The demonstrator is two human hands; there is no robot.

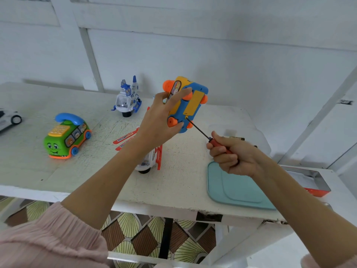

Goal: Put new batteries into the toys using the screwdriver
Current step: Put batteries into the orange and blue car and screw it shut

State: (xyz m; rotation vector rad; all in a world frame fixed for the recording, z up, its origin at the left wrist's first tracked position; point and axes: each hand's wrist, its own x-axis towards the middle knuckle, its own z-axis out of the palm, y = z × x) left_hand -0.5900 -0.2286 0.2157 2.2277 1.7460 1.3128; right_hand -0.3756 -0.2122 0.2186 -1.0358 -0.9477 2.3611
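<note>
above the chalky table (48, 171), left hand (160, 120) grips boxy plastic toy bus (190, 105); right hand (231, 153) clasps slim screwdriver (201, 132).

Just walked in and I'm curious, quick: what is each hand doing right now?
Left hand: grips the blue toy bus, underside up.
Right hand: grips the red-handled screwdriver, tip at the battery cover.
</note>
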